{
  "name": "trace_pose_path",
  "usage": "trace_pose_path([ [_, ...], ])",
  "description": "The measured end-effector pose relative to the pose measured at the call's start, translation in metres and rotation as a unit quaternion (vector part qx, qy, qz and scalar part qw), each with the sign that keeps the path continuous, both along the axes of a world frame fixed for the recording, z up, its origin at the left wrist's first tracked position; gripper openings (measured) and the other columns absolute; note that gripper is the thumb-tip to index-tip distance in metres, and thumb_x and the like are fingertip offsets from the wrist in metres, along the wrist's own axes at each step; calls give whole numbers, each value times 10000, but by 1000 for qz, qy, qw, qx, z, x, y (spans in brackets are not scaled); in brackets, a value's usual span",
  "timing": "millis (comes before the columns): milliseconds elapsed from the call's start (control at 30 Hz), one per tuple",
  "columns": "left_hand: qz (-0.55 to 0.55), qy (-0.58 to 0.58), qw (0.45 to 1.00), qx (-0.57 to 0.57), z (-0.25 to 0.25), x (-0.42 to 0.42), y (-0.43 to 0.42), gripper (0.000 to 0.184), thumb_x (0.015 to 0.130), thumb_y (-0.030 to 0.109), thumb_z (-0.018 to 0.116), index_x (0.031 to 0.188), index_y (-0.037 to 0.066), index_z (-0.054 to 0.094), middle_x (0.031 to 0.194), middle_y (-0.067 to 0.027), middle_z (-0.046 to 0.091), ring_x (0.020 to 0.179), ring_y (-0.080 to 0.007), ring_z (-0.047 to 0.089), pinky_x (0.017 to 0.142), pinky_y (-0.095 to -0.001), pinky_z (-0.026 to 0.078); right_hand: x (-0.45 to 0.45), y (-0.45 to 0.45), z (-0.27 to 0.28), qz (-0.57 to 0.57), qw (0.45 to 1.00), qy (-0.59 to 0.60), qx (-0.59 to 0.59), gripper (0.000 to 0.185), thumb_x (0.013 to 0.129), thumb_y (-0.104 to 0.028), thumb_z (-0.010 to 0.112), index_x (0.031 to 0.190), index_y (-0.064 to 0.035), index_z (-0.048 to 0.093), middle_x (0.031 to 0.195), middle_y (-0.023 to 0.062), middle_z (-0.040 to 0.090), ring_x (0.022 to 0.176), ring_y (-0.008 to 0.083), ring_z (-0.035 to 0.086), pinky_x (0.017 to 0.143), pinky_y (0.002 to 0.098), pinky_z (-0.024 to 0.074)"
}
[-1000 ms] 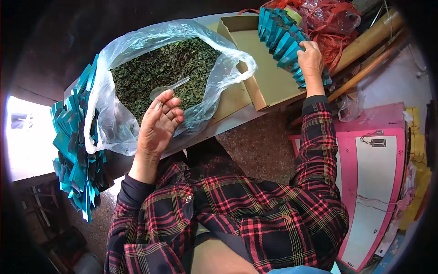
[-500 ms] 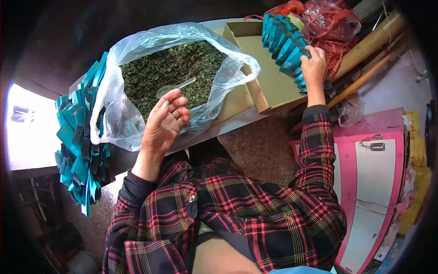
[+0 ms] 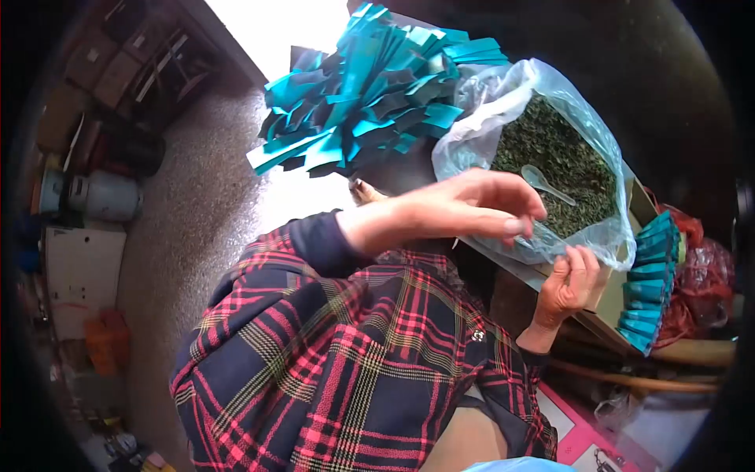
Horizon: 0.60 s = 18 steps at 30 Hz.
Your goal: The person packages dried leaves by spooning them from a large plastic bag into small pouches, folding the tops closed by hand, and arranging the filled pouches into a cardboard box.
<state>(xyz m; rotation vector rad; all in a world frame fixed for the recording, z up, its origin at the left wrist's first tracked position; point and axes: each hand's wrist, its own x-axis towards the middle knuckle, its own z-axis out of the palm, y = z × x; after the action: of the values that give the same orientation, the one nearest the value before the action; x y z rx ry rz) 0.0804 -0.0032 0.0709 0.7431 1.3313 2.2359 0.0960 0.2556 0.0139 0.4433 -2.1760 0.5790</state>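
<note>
My left hand [image 3: 480, 208] is in the air over the near left edge of a clear plastic bag [image 3: 464, 141]. Its fingers are bent, thumb apart, with nothing visible between them. My right hand [image 3: 568, 289] is at the bag's near edge, fingers loosely curled; no held thing shows, and whether it touches the plastic is unclear. Dried green leaves [image 3: 543, 138] fill the bag, and a clear plastic spoon [image 3: 546, 185] lies on them. Left of the bag is a big heap of teal foil packets [image 3: 362, 94]. A fanned row of teal packets [image 3: 651, 275] stands at the right.
A cardboard box [image 3: 605, 311] sits by the fanned packets. Beyond it are red plastic bags [image 3: 700, 279] and wooden poles [image 3: 692, 352]. A pink-and-white cabinet [image 3: 578, 425] is low on the right. Speckled floor [image 3: 197, 204] stretches left, with a grey gas cylinder [image 3: 106, 195] further off.
The view has swung left. My right hand has come away from the fanned packets to the bag's near edge. My left hand has turned and reaches across toward the right.
</note>
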Motion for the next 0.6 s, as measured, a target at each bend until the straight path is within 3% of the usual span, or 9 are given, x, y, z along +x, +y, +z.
trace_pose_path([
  [67,83,94,990,-71,19,9,-38,360,862,124,658,1177,-22,561,1025,-74,632,943,-128,594,857,-270,477,5,-6,-3,52,996,-57,-41,139,771,38,636,903,6,665,953,126,616,886,277,607,769,352,510],
  [133,240,107,955,-140,27,16,-61,249,835,62,666,1070,-10,624,927,-47,644,836,-103,606,762,-239,492,6,-11,-7,60,995,-72,-41,152,761,46,634,903,3,664,953,123,617,873,272,610,765,345,511],
  [167,360,286,837,-298,31,9,-76,153,813,36,684,960,8,655,837,-29,645,760,-86,605,690,-221,495,7,-14,-11,66,991,-102,-57,156,768,51,626,913,4,663,957,122,619,880,265,609,784,344,504],
  [233,467,344,707,-404,31,-4,-101,104,807,44,693,898,20,650,760,-36,629,655,-100,587,607,-238,484,9,-19,-13,73,985,-138,-71,161,776,56,618,922,5,662,961,121,622,886,258,609,804,342,498],
  [267,485,403,635,-447,32,-15,-114,71,797,88,660,855,48,645,755,-121,633,657,-246,628,593,-323,498,9,-24,-13,81,986,-133,-66,166,759,62,625,908,-1,663,948,123,621,873,263,612,785,341,505],
  [333,489,386,601,-501,44,-26,-125,87,800,120,647,851,49,654,748,-141,634,683,-292,635,609,-354,502,10,-27,-15,89,986,-130,-61,172,743,68,631,894,-7,665,935,125,620,859,268,615,766,339,512],
  [400,480,387,594,-516,45,-47,-137,111,807,165,645,833,58,662,738,-137,641,702,-297,644,628,-366,509,12,-28,-17,91,984,-140,-54,172,740,74,627,887,-8,662,931,124,622,855,267,619,765,340,512],
  [467,402,342,537,-658,45,-59,-143,141,845,214,644,904,87,662,756,-90,650,708,-227,642,647,-335,511,12,-27,-17,89,984,-144,-56,167,740,72,627,883,-7,660,925,124,624,850,269,620,764,341,512],
  [600,400,343,524,-669,33,-72,-136,144,803,201,626,802,69,683,752,-140,659,713,-313,649,659,-385,524,14,-21,-22,77,983,-153,-59,154,740,64,630,874,-8,655,898,128,627,836,275,624,754,345,513],
])
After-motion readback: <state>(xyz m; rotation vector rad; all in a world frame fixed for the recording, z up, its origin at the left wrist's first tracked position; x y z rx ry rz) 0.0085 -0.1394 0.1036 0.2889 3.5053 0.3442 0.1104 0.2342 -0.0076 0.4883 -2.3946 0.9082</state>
